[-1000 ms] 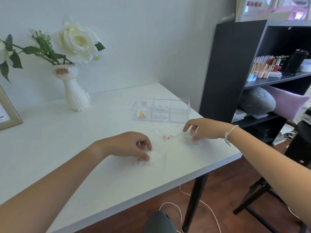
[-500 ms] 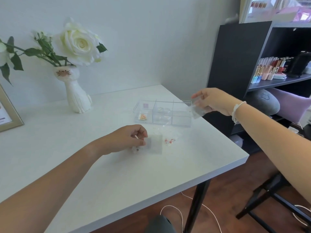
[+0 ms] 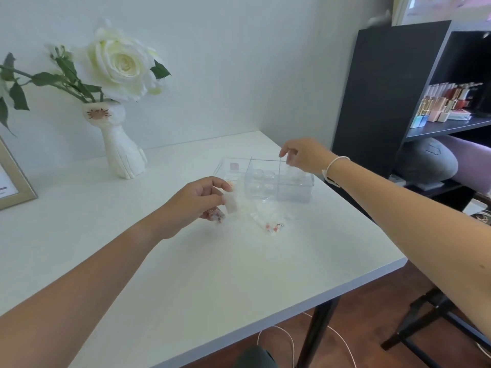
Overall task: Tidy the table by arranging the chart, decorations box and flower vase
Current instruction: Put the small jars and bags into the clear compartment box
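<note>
The clear decorations box (image 3: 265,181) with three compartments stands at the table's far right. My right hand (image 3: 305,155) hovers over its right compartment, fingertips pinched on a small clear packet (image 3: 293,175) that hangs down into it. My left hand (image 3: 194,200) is raised just left of the box and holds another small clear packet (image 3: 230,204) between thumb and fingers. More packets with red bits (image 3: 273,225) lie loose on the table in front of the box. The white cat-shaped flower vase (image 3: 125,155) with a white rose stands at the back left. The framed chart (image 3: 16,187) leans at the left edge.
The white table (image 3: 212,282) ends close to the right of the box. A black shelf unit (image 3: 385,88) with cosmetics and cushions stands right beside it. A dark chair (image 3: 425,328) and a white cable (image 3: 279,338) are on the wooden floor below.
My right hand lifted a packet off the table and carried it over the box's right compartment. My left hand picked up its packet and rose toward the box.
</note>
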Demonstrator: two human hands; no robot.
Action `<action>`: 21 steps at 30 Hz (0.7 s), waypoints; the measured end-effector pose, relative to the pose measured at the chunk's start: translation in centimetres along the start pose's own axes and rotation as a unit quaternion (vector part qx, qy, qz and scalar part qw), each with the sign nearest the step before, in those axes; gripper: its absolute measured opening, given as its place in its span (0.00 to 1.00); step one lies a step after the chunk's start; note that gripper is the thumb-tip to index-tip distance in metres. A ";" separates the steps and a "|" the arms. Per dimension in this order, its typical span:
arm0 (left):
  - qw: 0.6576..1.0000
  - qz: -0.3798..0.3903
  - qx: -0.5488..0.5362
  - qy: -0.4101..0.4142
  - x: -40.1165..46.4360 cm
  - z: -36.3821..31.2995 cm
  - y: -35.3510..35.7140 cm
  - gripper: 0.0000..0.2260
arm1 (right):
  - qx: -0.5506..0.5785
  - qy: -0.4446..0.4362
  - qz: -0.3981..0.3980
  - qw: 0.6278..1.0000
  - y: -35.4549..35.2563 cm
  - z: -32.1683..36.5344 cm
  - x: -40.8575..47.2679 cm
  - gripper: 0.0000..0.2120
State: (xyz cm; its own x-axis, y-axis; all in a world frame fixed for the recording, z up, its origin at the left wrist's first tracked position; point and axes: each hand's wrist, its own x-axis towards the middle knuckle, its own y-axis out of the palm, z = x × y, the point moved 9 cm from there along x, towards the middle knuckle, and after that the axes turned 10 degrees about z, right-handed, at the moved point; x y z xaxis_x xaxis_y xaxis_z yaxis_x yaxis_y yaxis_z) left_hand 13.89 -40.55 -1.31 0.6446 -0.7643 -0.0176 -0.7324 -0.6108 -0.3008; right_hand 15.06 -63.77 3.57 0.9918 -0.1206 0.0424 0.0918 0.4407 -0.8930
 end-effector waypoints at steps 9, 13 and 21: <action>0.999 -0.029 -0.043 0.005 0.0 0.0 -0.2 0.07 | -0.012 -0.001 0.019 1.000 0.9 -0.5 -0.3 0.19; 0.999 -0.040 -0.032 0.006 -0.2 0.0 -0.4 0.06 | -0.002 -0.064 -0.061 0.996 -0.3 1.2 -3.2 0.11; 0.997 -0.067 -0.038 0.016 -1.0 -0.3 -0.9 0.06 | -0.027 -0.092 0.111 0.989 6.3 2.6 -8.2 0.10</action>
State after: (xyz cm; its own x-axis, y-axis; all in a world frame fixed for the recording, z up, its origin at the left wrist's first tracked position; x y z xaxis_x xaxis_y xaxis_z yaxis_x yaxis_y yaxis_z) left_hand 13.86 -39.32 -0.77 0.7319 -0.6797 0.0485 -0.6549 -0.7213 -0.2255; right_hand 7.76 -57.73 -1.27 0.9867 0.1403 -0.0817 -0.1308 0.3892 -0.9118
